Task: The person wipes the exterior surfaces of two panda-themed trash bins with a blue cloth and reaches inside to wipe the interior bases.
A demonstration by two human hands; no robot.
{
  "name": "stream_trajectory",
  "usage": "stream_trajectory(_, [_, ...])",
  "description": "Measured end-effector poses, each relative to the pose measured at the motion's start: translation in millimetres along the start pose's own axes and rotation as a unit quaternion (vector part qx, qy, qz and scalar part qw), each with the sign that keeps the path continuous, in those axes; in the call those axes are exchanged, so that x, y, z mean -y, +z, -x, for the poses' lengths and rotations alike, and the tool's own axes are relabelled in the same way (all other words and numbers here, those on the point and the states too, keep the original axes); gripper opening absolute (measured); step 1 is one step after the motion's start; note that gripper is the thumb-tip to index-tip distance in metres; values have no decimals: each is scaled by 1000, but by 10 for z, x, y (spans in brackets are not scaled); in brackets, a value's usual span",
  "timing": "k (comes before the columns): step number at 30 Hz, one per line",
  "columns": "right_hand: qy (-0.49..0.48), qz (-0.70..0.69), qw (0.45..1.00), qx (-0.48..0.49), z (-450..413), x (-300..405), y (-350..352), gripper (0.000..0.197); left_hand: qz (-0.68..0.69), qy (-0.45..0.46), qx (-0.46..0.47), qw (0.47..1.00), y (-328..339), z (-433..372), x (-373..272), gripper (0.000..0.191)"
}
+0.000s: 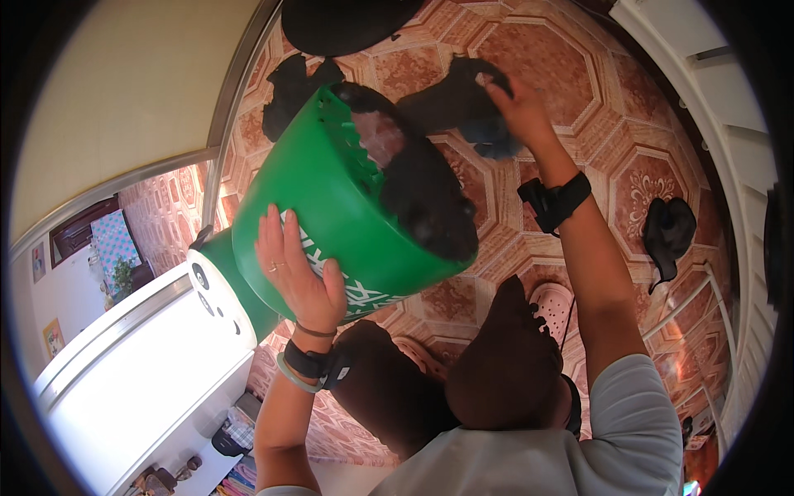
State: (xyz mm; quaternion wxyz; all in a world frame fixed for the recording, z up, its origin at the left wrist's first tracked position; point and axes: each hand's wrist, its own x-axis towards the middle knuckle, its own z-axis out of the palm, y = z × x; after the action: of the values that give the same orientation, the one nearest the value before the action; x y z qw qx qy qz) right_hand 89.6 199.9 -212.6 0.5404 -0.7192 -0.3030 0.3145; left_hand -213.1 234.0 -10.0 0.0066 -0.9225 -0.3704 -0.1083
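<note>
A green plastic bin (291, 186) with white lettering leans in front of me, its mouth facing up and to the right. Black material (428, 192) fills or lines part of the mouth, and a pale pinkish patch (378, 136) shows inside. My left hand (298, 266) lies flat on the bin's side, steadying it. Past the rim, my right hand (521, 111) pinches a dark cloth-like piece (446, 93); a bluish item (493, 139) hangs or lies beneath it. Another black crumpled piece (291, 93) is on the floor behind the bin.
A white round part with a cartoon face (217, 304) adjoins the bin's lower end. A black round object (347, 25) stands at the top. On the patterned tile floor lie a dark limp item (670, 239) and a pink clog (552, 307). White slatted furniture (732, 136) borders the right.
</note>
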Motion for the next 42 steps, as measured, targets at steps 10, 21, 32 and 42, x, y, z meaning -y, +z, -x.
stream_trajectory(10, [-71, -16, 937, 342, -396, 614, 942, 53, -40, 10, -2, 999, 25, 116, -77, 59])
stream_trajectory(21, [-95, -67, 930, 350, -208, 430, 741, 21, -24, -1, -6, 1000, 21, 124, -36, 58])
stream_trajectory(32, [43, 35, 941, 334, 47, -89, 180, 18, -23, 17, -2, 1000, 20, -5, 8, 55])
stream_trajectory(42, [101, 9, 971, 217, 246, -411, -192, 15, -3, 3, -2, 1000, 31, -11, 34, 59])
